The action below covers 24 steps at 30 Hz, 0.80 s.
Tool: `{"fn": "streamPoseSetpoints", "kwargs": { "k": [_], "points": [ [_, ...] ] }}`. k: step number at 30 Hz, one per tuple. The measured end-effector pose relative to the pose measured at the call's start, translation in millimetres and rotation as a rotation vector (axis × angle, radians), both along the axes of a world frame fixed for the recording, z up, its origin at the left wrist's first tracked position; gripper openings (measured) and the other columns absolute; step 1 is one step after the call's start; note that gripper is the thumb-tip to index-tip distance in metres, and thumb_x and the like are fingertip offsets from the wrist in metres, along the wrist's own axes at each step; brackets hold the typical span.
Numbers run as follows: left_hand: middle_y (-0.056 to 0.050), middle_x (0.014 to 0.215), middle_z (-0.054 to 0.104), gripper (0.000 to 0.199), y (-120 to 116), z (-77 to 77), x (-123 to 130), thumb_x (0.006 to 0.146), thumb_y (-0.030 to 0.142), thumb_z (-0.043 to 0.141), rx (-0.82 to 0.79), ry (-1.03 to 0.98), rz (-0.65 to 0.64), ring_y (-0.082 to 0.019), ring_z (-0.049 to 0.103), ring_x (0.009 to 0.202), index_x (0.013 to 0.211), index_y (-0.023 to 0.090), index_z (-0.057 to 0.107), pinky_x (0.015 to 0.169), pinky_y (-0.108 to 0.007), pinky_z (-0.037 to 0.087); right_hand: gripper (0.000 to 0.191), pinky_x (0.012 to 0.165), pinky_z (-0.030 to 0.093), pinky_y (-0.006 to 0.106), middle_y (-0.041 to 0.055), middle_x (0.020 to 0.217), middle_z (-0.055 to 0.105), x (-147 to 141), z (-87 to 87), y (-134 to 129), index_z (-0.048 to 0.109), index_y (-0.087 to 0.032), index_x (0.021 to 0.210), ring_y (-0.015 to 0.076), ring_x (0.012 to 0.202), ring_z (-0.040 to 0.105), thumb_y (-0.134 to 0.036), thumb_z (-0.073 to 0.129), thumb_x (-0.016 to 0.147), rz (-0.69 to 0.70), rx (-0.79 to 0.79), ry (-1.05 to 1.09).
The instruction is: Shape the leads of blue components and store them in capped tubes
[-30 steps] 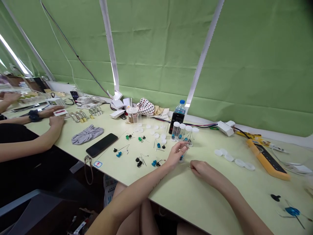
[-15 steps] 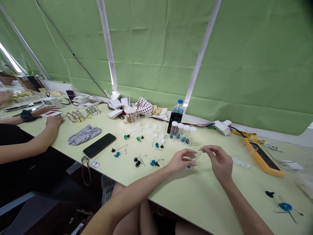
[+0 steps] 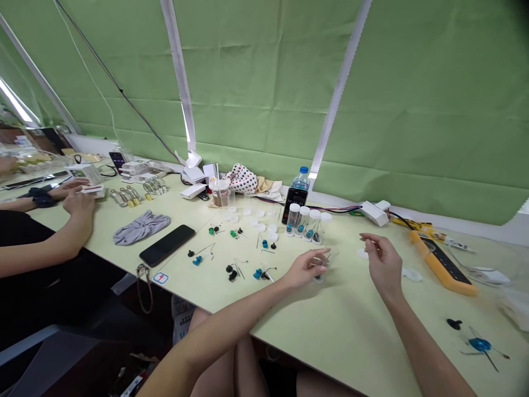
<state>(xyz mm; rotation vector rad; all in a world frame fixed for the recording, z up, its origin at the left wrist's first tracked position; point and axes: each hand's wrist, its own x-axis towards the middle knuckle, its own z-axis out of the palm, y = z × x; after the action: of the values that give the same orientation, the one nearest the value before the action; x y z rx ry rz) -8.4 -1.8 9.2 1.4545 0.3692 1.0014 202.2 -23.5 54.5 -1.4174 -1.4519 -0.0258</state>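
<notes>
My left hand (image 3: 308, 268) is closed around a small clear plastic vial (image 3: 319, 277) standing on the table, thin metal parts visible in it. To the right, my right hand (image 3: 384, 263) is raised with fingers loosely curled and slightly apart, nothing visible between them. Just below its fingertips is a white round cap (image 3: 362, 253). Behind my hands several filled, white-capped vials (image 3: 303, 221) stand in a row. Loose sets of blue knobs (image 3: 258, 273), black pieces (image 3: 232, 274) and bent metal pins lie to the left. Another blue knob (image 3: 480, 345) lies at the right.
A phone (image 3: 296, 201) leans against a water bottle (image 3: 303, 175). Further left are a dark phone (image 3: 167, 245) and a grey cloth (image 3: 141, 227). A yellow meter (image 3: 442, 264) lies at the right. Another person's hands (image 3: 79, 204) hold a white box at the far left.
My right hand has left the top of the vial and moved right, and the white cap has come into view beneath it. My left hand keeps holding the vial.
</notes>
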Motion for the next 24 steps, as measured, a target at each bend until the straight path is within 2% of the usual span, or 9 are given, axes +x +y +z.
{"fn": "streamPoseSetpoints", "kwargs": {
  "k": [2,5,8,11,14,17,20,24],
  "points": [
    [-0.007,0.1,0.054,0.057,-0.4,0.8,-1.9,0.074,0.04,0.063,-0.002,0.007,-0.01,-0.013,0.051,0.082,0.127,0.023,0.048,0.075,-0.027,0.04,0.03,0.068,0.045,0.034,0.0087,0.102,0.057,24.7,-16.1,10.8,0.058,-0.018,0.106,0.018,0.072,0.057,-0.03,0.037,0.088,-0.108,-0.131,-0.149],
    [-0.008,0.1,0.054,0.057,-0.9,1.2,-3.3,0.077,0.045,0.058,0.005,-0.008,-0.003,-0.014,0.051,0.086,0.128,0.022,0.046,0.076,-0.027,0.039,0.031,0.068,0.043,0.035,0.0108,0.103,0.056,49.2,-39.5,19.5,0.06,-0.017,0.101,0.0224,0.081,0.059,-0.025,0.033,0.087,-0.199,-0.37,-0.453],
    [-0.008,0.094,0.055,0.057,-0.3,0.1,-2.0,0.078,0.05,0.055,-0.008,-0.04,0.007,-0.015,0.051,0.091,0.127,0.021,0.046,0.08,-0.028,0.038,0.031,0.061,0.043,0.035,0.0125,0.108,0.052,53.4,-52.3,19.4,0.058,-0.017,0.104,0.0231,0.076,0.06,-0.028,0.035,0.087,-0.264,-0.526,-0.618],
    [-0.006,0.086,0.053,0.058,0.4,-1.6,0.7,0.078,0.054,0.052,-0.053,-0.067,0.009,-0.015,0.051,0.088,0.124,0.019,0.048,0.079,-0.028,0.038,0.028,0.056,0.042,0.033,0.0117,0.107,0.05,46.6,-52.9,17.6,0.058,-0.017,0.097,0.0213,0.069,0.059,-0.032,0.037,0.086,-0.247,-0.597,-0.675],
    [-0.005,0.082,0.05,0.058,-0.1,-2.0,1.9,0.079,0.055,0.05,-0.063,-0.085,0.012,-0.015,0.051,0.084,0.124,0.018,0.048,0.079,-0.028,0.038,0.024,0.057,0.041,0.032,0.0101,0.106,0.048,38.2,-48.9,18.8,0.057,-0.017,0.087,0.0175,0.066,0.058,-0.033,0.039,0.086,-0.156,-0.577,-0.65],
    [-0.005,0.088,0.05,0.059,-2.0,0.4,0.0,0.077,0.051,0.055,-0.043,-0.054,0.047,-0.014,0.051,0.083,0.127,0.021,0.045,0.078,-0.028,0.039,0.023,0.061,0.042,0.031,0.0076,0.097,0.05,30.3,-45.6,21.8,0.053,-0.018,0.082,0.0168,0.069,0.057,-0.035,0.038,0.086,-0.069,-0.5,-0.549],
    [-0.004,0.097,0.047,0.064,-4.3,4.7,-3.8,0.076,0.044,0.06,-0.029,0.02,0.066,-0.012,0.05,0.083,0.133,0.028,0.037,0.074,-0.025,0.04,0.024,0.064,0.043,0.031,0.0046,0.086,0.053,21.5,-40.8,23.2,0.049,-0.019,0.079,0.0173,0.071,0.056,-0.039,0.039,0.086,0.054,-0.382,-0.343],
    [-0.004,0.097,0.045,0.068,-6.4,8.9,-7.0,0.077,0.041,0.059,0.003,0.076,0.062,-0.01,0.048,0.079,0.137,0.031,0.03,0.07,-0.022,0.04,0.024,0.068,0.046,0.031,0.0067,0.099,0.057,4.9,-28.7,19.1,0.048,-0.019,0.084,0.0157,0.076,0.057,-0.043,0.048,0.084,0.23,-0.242,-0.019]
  ]
}}
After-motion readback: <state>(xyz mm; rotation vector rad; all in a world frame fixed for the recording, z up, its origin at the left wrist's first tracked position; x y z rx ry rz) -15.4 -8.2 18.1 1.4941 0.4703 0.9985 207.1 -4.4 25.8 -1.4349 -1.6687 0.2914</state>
